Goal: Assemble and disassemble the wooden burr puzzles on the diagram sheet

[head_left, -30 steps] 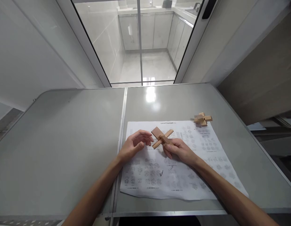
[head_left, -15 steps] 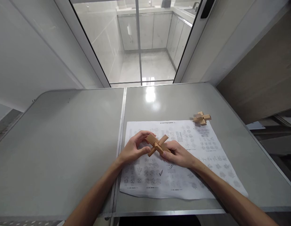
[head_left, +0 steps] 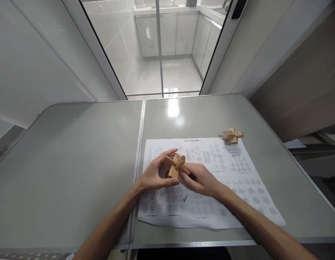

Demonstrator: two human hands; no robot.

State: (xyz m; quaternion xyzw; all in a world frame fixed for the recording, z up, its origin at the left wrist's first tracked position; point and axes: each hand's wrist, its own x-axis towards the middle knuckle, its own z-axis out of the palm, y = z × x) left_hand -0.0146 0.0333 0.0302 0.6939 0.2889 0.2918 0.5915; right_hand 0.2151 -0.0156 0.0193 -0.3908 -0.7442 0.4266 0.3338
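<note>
A wooden interlocking puzzle (head_left: 174,171) made of crossed light-brown bars is held just above the printed sheet. My left hand (head_left: 156,172) curves round its left side, with the thumb along the near edge and the fingers behind. My right hand (head_left: 200,177) pinches the bar on its right side; some of those fingertips are hidden beneath. Under both hands lies a large white paper sheet (head_left: 210,213) with rows of small printed diagrams. Another wooden puzzle (head_left: 232,135) of crossed bars rests at the sheet's top right corner.
The grey folding table (head_left: 67,173) has a metal seam (head_left: 140,133) running front to back, left of the sheet. Beyond its far edge stands a glass door with a metal frame (head_left: 160,47). A brown panel (head_left: 305,79) is at the right.
The held puzzle has been turned and shifted slightly left, so its bars point differently. My left thumb now reaches further along its near side, and my right hand has moved a little left.
</note>
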